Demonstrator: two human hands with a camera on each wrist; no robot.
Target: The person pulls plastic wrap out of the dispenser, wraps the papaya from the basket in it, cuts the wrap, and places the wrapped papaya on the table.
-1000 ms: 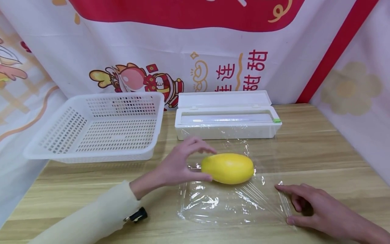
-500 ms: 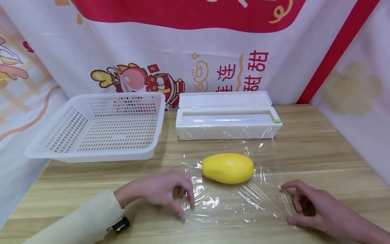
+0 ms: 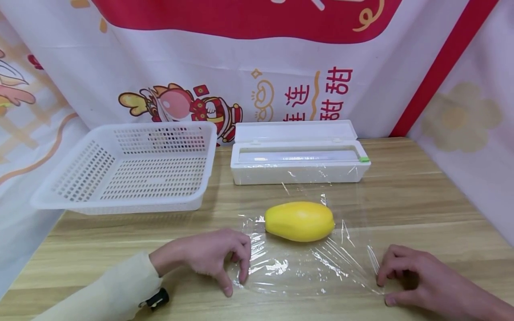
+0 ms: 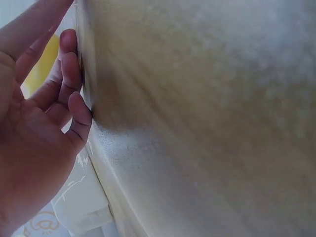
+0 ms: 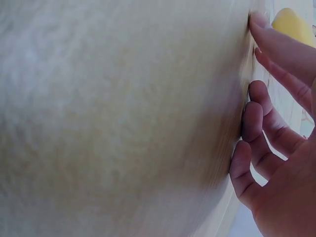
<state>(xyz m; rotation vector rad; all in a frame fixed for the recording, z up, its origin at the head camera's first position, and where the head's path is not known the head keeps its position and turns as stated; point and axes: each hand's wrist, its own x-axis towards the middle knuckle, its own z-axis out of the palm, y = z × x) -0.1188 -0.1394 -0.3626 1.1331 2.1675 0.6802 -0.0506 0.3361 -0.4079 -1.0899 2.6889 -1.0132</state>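
Note:
A yellow papaya-like fruit [image 3: 299, 221] lies on a sheet of clear plastic wrap [image 3: 281, 267] that stretches forward from a white wrap dispenser box [image 3: 301, 173]. At the sheet's front left corner is my left hand [image 3: 213, 256], its fingertips down at the film edge and thumb apart from the index finger. My right hand [image 3: 421, 276] rests at the front right corner, thumb and index finger likewise spread with a gap between them. In the right wrist view, the right hand's fingertips [image 5: 253, 118] touch the tabletop. Whether either hand has film between its fingers is not visible.
A white perforated basket [image 3: 188, 203] stands at the back left. The dispenser's lid [image 3: 297, 131] is raised, with a green cutter slider [image 3: 364, 159] at its right end. Printed cloth [image 3: 192, 58] hangs behind the wooden table [image 3: 433, 209].
My left hand has left the fruit's left end and come down toward the front left corner of the wrap. The right index finger has drawn nearer its thumb along the right edge.

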